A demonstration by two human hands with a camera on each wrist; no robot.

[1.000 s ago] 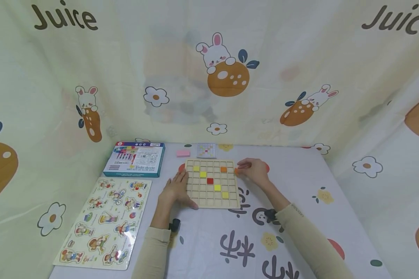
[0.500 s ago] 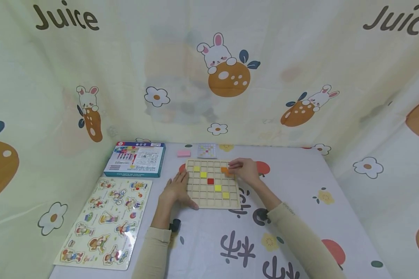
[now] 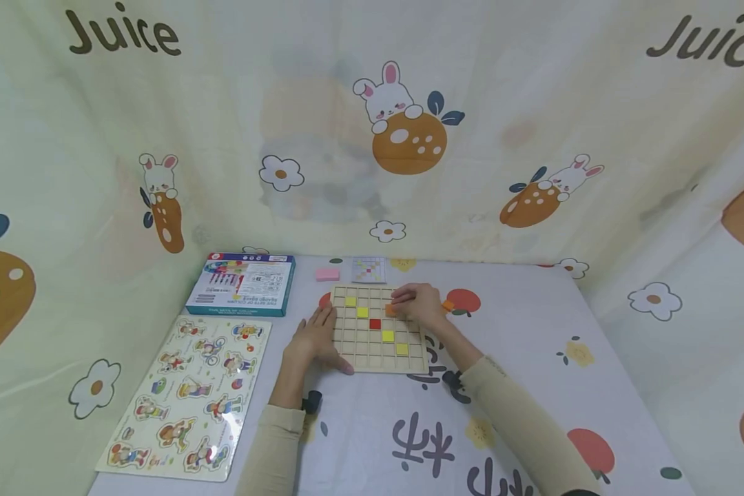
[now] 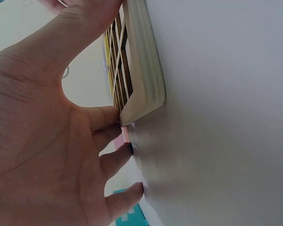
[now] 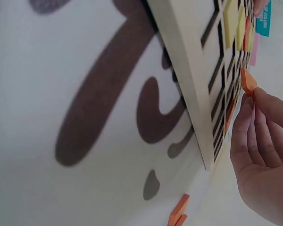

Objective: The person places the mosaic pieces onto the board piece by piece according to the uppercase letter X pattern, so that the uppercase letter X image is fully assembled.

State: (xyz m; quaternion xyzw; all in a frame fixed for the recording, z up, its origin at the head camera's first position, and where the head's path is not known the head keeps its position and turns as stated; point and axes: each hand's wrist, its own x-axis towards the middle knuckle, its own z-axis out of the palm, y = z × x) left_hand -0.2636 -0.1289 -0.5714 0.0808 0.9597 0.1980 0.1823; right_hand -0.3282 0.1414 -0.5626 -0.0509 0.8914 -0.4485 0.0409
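Observation:
A square wooden grid board [image 3: 355, 353] lies on the table, with several yellow tiles [image 3: 388, 336] and one red tile [image 3: 375, 324] along a diagonal. My left hand [image 3: 313, 342] rests at its left edge, fingers spread and fairly straight, the thumb by the near corner. Over the upper right part of the board, my right hand [image 3: 420, 304] pinches an orange tile [image 5: 248, 83] between thumb and fingertips, and the tile is tilted in the right wrist view. Another orange tile [image 5: 230, 115] sits in the grid below that hand, hidden by it in the head view.
Loose orange tiles [image 3: 448, 306] lie right of the board. Behind it are a pink stack [image 3: 327, 274] and a small pattern card [image 3: 368, 269]. A blue-edged box [image 3: 242, 284] and a picture puzzle board [image 3: 186, 396] stand to the left. A printed curtain [image 3: 322, 124] hangs behind.
My right hand has carried the orange tile leftward from the board's right edge to over the grid, uncovering loose orange tiles on the table. The left hand has stayed in place.

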